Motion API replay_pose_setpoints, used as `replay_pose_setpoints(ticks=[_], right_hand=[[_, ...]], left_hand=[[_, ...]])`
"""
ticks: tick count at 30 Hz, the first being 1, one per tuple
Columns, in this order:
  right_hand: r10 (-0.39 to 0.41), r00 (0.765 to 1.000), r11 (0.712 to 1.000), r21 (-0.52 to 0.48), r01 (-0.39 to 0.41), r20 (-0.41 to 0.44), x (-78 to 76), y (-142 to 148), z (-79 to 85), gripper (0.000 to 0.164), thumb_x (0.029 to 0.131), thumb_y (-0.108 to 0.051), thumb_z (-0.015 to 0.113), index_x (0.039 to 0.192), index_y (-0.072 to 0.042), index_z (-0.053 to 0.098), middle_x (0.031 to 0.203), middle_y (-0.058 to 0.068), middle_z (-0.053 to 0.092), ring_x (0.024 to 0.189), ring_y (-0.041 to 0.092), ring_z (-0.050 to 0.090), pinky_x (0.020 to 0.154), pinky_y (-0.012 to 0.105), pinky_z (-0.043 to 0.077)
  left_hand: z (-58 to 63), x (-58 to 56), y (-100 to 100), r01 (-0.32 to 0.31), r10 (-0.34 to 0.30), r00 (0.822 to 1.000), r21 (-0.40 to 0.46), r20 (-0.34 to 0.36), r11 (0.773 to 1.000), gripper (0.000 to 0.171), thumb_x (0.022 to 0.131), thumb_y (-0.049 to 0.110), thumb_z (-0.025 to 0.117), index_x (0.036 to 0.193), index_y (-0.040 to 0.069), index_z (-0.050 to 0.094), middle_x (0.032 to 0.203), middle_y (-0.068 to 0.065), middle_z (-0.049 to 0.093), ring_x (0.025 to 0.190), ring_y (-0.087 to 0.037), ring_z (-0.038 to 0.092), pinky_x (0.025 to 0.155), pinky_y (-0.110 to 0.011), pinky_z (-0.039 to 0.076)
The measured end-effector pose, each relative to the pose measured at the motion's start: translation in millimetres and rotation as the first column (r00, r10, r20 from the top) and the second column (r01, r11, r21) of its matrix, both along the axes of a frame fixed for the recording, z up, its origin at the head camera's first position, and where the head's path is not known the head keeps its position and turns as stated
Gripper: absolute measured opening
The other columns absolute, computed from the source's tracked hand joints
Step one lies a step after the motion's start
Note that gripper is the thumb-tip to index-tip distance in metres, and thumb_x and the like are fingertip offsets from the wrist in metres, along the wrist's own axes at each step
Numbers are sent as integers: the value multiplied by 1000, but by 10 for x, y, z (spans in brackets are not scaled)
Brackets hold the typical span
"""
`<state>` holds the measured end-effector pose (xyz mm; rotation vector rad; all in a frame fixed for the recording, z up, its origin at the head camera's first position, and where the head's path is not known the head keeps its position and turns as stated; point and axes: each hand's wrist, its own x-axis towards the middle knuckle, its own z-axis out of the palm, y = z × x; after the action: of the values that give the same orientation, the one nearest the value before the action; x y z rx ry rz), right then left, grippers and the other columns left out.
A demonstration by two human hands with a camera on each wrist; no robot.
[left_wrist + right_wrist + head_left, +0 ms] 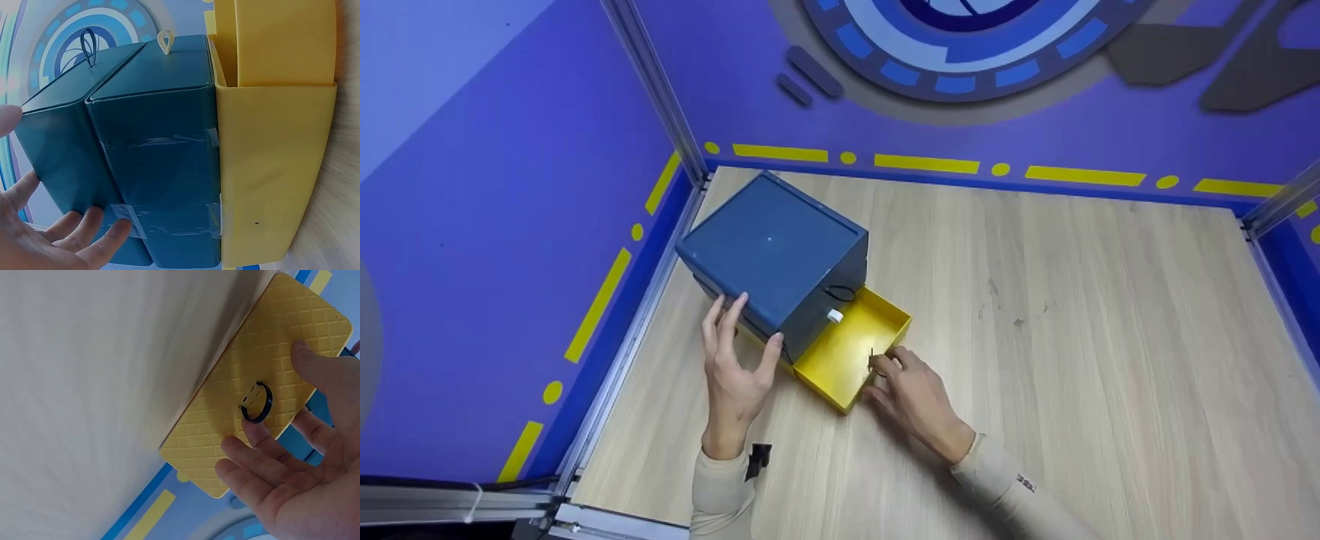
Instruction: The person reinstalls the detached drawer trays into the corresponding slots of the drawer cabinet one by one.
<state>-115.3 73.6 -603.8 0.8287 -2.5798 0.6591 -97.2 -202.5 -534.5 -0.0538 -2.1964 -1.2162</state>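
Observation:
A stacked drawer box has two dark blue tiers [769, 240] above a yellow bottom tier [275, 169]. Its yellow drawer [847, 349] stands pulled out, its inside visible. My left hand [739, 382] spreads its fingers against the side of the blue tiers, the thumb by the near corner. At the drawer's quilted front [219, 416], my right hand [298, 478] rests several fingertips on the panel. One of them touches the black loop [267, 405]; another finger is at the rim. The thumb lies apart from the loop, near the panel's end.
The upper blue tiers carry a black loop [88, 48] and a pale loop [165, 42]. Clear tape [169, 222] runs across their side. The wooden table [1072, 337] extends to the right. Purple walls [547, 187] with metal framing [652, 82] border its left and back.

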Motion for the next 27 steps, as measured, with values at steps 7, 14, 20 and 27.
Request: replay_pose_setpoints(ticks=[7,14,20,27], right_hand=[[-10,1000,1000,21,11,-16,-40,-65,-26,42,81,-32,95,112,-16,71,102,5,65,81,21,65,66,36,57],[14,998,998,60,-10,-56,-51,-41,-3,50,84,-35,92,125,-13,72,105,6,70,82,22,69,77,41,61],[-29,996,998,46,33,-81,9,35,46,42,86,-29,90,118,-10,71,109,10,74,96,30,75,90,52,62],[-22,999,997,73,26,-44,74,81,6,36,88,-30,87,115,-9,75,111,12,75,101,32,74,91,49,61]], left_hand=[[-12,-3,-1,0,0,1000,8,0,1000,69,91,18,82,154,13,56,163,-25,39,148,-45,44,111,-70,44],[-26,-16,-10,-2,2,1000,23,-9,1000,70,90,17,83,154,14,56,163,-25,39,146,-46,47,113,-70,43],[-19,-13,2,10,-10,1000,25,3,1000,70,91,18,83,155,14,55,163,-25,38,145,-45,49,114,-69,43],[-27,-9,1,-2,2,1000,14,-14,1000,68,91,17,81,154,12,56,162,-26,40,146,-48,46,111,-72,44]])
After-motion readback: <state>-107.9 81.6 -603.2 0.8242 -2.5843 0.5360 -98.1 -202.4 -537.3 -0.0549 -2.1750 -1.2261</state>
